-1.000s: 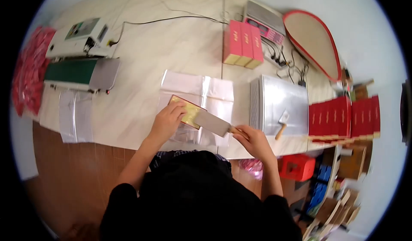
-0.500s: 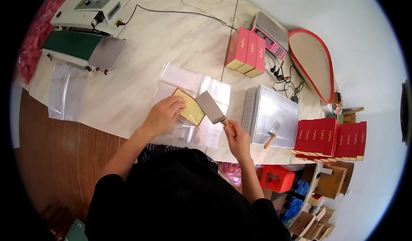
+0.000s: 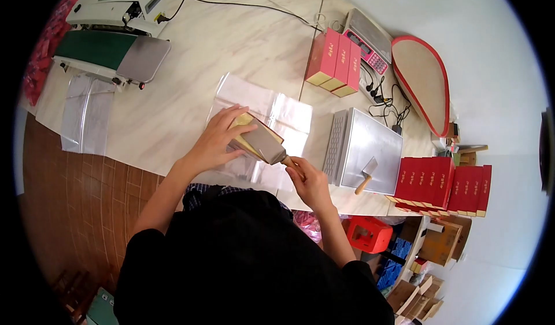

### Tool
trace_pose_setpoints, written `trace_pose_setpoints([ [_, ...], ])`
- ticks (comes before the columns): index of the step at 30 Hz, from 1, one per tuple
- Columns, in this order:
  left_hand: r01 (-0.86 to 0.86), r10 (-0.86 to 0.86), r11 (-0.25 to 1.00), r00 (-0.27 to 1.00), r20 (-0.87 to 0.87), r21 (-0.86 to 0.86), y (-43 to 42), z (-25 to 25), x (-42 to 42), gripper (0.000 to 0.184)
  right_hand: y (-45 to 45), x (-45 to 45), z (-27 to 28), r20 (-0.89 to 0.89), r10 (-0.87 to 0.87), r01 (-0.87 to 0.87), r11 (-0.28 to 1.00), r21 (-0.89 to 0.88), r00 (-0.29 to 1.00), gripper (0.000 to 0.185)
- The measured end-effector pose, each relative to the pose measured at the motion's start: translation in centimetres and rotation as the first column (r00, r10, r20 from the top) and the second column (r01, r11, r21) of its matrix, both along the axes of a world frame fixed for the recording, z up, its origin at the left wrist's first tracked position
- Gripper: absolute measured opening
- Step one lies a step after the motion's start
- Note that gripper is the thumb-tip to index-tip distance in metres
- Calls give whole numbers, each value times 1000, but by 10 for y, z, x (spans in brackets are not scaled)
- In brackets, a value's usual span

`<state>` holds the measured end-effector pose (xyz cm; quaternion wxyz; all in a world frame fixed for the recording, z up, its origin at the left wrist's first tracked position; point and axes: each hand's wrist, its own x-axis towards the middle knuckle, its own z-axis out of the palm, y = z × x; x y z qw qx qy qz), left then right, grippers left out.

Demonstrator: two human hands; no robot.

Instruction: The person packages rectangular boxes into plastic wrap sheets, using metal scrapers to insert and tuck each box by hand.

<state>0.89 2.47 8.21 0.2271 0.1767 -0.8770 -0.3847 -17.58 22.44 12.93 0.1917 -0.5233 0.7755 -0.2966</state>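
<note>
My left hand point(image 3: 217, 140) grips a small yellow box point(image 3: 243, 119) with dark red edges, fingers over its far side and thumb at its near side. In my right hand point(image 3: 312, 184) is the wooden handle of a metal scraper point(image 3: 263, 143). Its broad flat blade lies over the box, covering much of it, and the left fingertips reach onto the blade. Beneath the box, clear plastic bags point(image 3: 295, 117) lie flat on the marbled table point(image 3: 191, 93).
A sealing machine point(image 3: 95, 53) stands at the far left. To the right are three red boxes point(image 3: 334, 62), a scale point(image 3: 370, 33), a metal-topped device point(image 3: 373, 148) bearing a second scraper point(image 3: 367, 174), a red-rimmed tray point(image 3: 422, 82) and stacked red boxes point(image 3: 425, 180).
The scraper has moved left, from beside the yellow box to over it. My left hand has shifted its fingers and now spans the box; my right hand moved left with the handle.
</note>
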Motion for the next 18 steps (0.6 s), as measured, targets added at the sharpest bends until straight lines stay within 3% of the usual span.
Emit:
trace_pose_setpoints([
  [8,182,-183,983,983,-30,-24,-15,-5,-17,26,-9,-8,10,71,86,-89,995,46,994,20],
  [10,224,-219,973,972,-83,61,-16,-4,-19,18,-11,-9,11,70,102,-107,993,57,992,19],
  [14,204,-194,973,977,-93,111,-16,-5,-23,15,-11,-11,5,39,129,-129,991,18,991,18],
  [16,206,-183,955,975,-123,214,-15,-10,-26,15,-12,-12,6,23,146,-146,989,-10,989,18],
  [18,185,-163,961,979,-119,205,-14,-10,-27,14,-14,-10,14,33,114,-117,991,72,993,16],
])
